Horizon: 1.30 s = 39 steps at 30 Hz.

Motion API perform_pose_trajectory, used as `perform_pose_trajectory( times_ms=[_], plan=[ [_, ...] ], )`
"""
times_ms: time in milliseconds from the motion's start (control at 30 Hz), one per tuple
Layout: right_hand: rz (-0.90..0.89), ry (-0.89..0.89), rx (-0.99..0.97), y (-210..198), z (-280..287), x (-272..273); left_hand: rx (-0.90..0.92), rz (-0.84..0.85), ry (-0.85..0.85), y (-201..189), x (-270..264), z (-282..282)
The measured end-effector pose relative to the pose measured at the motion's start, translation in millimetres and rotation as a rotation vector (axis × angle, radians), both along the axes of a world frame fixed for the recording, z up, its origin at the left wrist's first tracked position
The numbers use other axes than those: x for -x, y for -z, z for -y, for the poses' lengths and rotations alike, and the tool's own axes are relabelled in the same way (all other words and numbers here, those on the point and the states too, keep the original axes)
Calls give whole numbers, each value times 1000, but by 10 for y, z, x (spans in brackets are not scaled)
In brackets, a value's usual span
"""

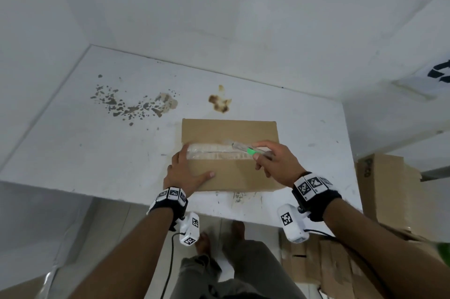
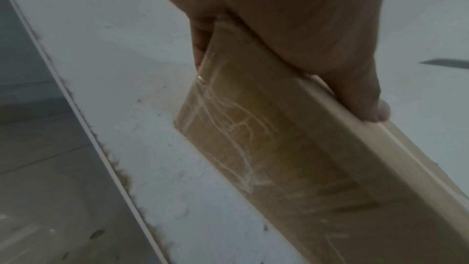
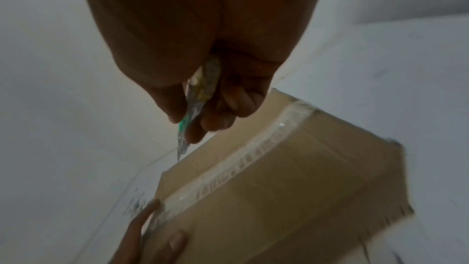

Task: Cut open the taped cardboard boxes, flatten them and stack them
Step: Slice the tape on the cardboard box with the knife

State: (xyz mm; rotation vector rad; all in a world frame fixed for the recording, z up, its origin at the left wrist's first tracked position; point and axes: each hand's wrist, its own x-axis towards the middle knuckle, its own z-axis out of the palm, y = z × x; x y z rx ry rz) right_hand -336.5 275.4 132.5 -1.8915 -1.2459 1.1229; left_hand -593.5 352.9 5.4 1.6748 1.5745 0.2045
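Head view alone shows the box (image 1: pixel 229 155) at the worktop's (image 1: pixel 73 143) near edge, bare room left and beyond, left hand (image 1: pixel 183 173) flat on it, right hand (image 1: pixel 277 162) pinching the cutter (image 1: pixel 250 150) over the tape (image 1: pixel 214 152).

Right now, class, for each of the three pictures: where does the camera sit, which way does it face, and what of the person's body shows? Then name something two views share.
Head: on the head, facing down at the cardboard box on the white table; both forearms, left hand, right hand, feet.
Left wrist: under the left hand, facing along the box's taped side.
Right wrist: under the right hand, facing down the cutter; left fingertips too.
Shared: all show the box's clear tape.
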Motion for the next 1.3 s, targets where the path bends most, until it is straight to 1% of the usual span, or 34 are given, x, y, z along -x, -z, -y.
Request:
perform_pose_trajectory(
  times_ms=[100, 200, 267, 367, 633, 800, 933, 1067, 1167, 1300],
  plan=[
    [258, -251, -72, -2, -227, 120, 1, 135, -30, 87, 95, -31],
    [394, -422, -93, 12, -489, 326, 8, 259, -71, 110, 145, -43],
    [462, -500, -110, 30, -645, 448, 22, 287, -96, 110, 142, -36],
    [574, -585, -140, 70, -794, 549, 39, 282, -109, 122, 127, -40],
    [678, -691, -125, 102, -893, 562, 25, 288, -124, 168, 95, -40],
    [750, -777, -55, 203, -846, 651, 4, 274, -104, 172, 102, -43],
    [792, -768, -81, 210, -852, 609, 18, 276, -82, 167, 107, -55],
    [798, -738, -24, 243, -813, 606, 5, 248, -51, 177, 99, -53],
    [823, -705, -32, 196, -842, 549, -3, 255, -26, 190, 124, -77],
    [829, -690, 61, 228, -754, 448, -19, 257, -12, 235, 122, -87]
  ],
)
